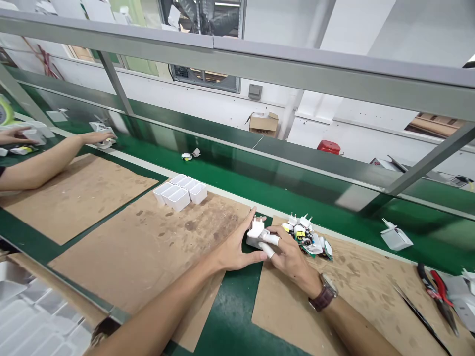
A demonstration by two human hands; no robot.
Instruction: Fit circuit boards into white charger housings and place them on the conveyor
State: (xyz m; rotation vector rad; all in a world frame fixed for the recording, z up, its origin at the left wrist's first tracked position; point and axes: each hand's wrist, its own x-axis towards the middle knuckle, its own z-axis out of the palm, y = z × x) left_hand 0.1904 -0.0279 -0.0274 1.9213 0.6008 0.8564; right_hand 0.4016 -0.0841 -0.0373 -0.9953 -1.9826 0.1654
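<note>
plug unit (257, 229): white, its two pins upward, held above the gap of green worktop (237, 299) between two cardboard mats; whether plug and case are fully joined cannot be told.
left hand (237, 247): curled around the unit's left side, thumb along the near edge.
right hand (291, 254): two white-covered fingertips closed on the unit's right side.
stage in hand: apparently mid-assembly, one piece being fitted or seated.
work left, boards: a pile of circuit boards (306, 237) with plugs lies outside any case, on the right mat (356, 284).
work left, cases: a cluster of open white cases (180, 190) stands on the left mat (137, 247), none capped; many more white cases (33, 321) lie at lower left.
work perhaps done: one case with a plug piece (397, 238) rests on the green belt (237, 173); its fit looks loose, so completion is uncertain.
tools: pliers (441, 299) and tweezers (421, 319) lie unused at right.
</note>
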